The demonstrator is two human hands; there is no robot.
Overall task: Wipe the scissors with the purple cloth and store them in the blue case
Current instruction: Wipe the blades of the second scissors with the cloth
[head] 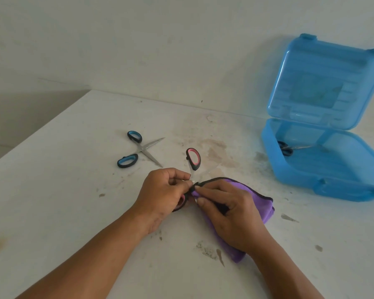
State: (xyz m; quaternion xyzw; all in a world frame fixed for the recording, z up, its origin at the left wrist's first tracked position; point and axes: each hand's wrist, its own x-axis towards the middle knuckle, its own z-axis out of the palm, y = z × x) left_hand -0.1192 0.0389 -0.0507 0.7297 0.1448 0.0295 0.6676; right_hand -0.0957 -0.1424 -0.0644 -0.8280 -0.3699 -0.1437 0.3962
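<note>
On the stained white counter [73,190], blue-handled scissors [138,151] lie splayed open at left. Your left hand [162,195] pinches pink-handled scissors [192,160]; your right hand [229,208] presses the soft purple cloth [261,203] around their blades. Rightmost, the translucent blue case [324,169] stands open, holding black-handled scissors [286,148].

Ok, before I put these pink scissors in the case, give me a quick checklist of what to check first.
1. Blue case lid open: ok.
2. Room in the case: ok, only one pair of scissors lies inside.
3. Pink scissors held firmly: ok, left hand grips them near the pivot.
4. Blades wiped: cannot tell, the purple cloth under the right hand hides them.
5. Scissors closed for storing: not ok, the handles are spread apart.
6. Other pairs waiting: not ok, the blue scissors lie open on the table.
</note>
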